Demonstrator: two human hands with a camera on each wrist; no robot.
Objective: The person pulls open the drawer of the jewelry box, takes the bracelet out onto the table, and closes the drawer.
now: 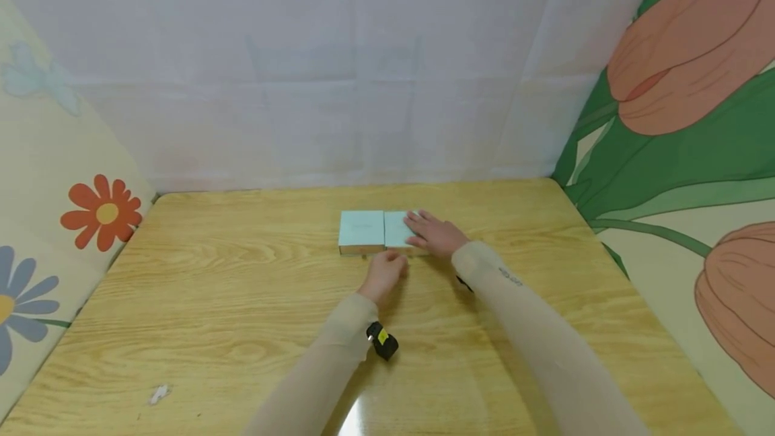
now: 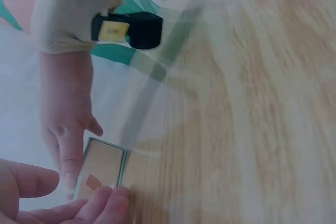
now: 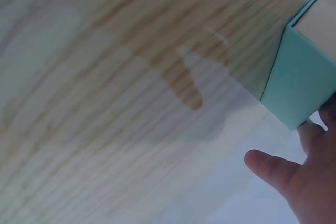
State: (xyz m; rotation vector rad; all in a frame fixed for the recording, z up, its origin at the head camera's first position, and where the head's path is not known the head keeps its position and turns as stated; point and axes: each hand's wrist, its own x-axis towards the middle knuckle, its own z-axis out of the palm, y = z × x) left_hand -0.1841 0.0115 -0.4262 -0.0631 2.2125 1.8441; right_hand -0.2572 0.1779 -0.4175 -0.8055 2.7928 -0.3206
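Observation:
Two pale turquoise boxes stand side by side toward the back of the table: a left box (image 1: 361,227) and a right box (image 1: 396,227). My right hand (image 1: 438,235) rests on top of the right box with its fingers spread. In the right wrist view, the thumb of this hand (image 3: 310,182) is apart from a turquoise box side (image 3: 299,82). My left hand (image 1: 384,274) is at the front of the boxes, near where they meet. Its bent fingertips (image 2: 113,203) touch a tan front face (image 2: 102,163) with a small diamond mark, the thumb standing apart.
The wood-grain table (image 1: 242,288) reaches back to a white cloth (image 1: 363,86). Flower-printed cloths hang on the left (image 1: 103,147) and right (image 1: 666,173). A small white scrap (image 1: 159,393) lies near the front left. A black device (image 1: 383,341) sits on the left wrist.

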